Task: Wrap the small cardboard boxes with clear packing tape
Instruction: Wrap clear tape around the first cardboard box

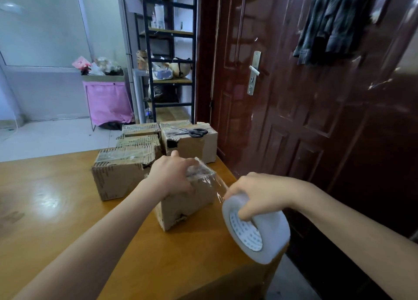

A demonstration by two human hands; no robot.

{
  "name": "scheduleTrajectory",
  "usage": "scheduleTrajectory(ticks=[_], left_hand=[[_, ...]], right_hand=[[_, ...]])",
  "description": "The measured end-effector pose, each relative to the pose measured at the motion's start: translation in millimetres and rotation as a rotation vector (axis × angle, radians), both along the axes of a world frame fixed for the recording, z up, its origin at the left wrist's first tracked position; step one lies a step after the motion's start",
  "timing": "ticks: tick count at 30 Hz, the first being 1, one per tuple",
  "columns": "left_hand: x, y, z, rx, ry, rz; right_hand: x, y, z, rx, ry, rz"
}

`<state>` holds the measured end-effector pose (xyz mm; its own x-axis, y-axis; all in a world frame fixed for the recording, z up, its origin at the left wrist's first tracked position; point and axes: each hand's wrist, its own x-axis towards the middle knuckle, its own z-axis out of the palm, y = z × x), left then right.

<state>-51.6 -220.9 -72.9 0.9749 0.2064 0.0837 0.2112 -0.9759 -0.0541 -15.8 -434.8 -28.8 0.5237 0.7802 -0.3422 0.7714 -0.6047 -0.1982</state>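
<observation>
1. Head camera view: a small brown cardboard box (187,200) stood near the right edge of a glossy yellow-brown wooden table (56,209), slightly right of the picture's centre.
2. The left hand (174,175) pressed down on the box's top, fingers curled over its near upper edge and over the tape already laid there, steadying it.
3. The right hand (260,193), at about 4 o'clock from the box, gripped a large white roll of clear packing tape (257,229), fingers hooked into the core and thumb over the outer rim.
4. A stretched clear tape strip (214,182) ran from the roll up to the box's top right corner, crinkled where it met the cardboard.
5. At 11 to 12 o'clock from the box sat several other taped cardboard boxes (122,173), and black-handled scissors (192,131) lay on the farthest one.
6. The step in hand looked like mid-wrap: tape anchored on top and being drawn down the right side.
7. The next move probably called for carrying the roll around or under the box while keeping the strip taut, the left hand shifting to press the tape flat; the scissors would be needed to cut it.
</observation>
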Motion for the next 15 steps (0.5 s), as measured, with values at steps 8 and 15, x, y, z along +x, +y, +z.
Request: scheduleTrajectory(ticks=[8, 15], left_hand=[[2.2, 30.0, 4.7, -0.784, 0.038, 0.02], [1.8, 43.9, 1.5, -1.103, 0.136, 0.101]], right_hand=[[-5.7, -0.7, -3.5, 0.093, -0.116, 0.013], [6.0, 14.4, 10.1, 0.064, -0.009, 0.018]])
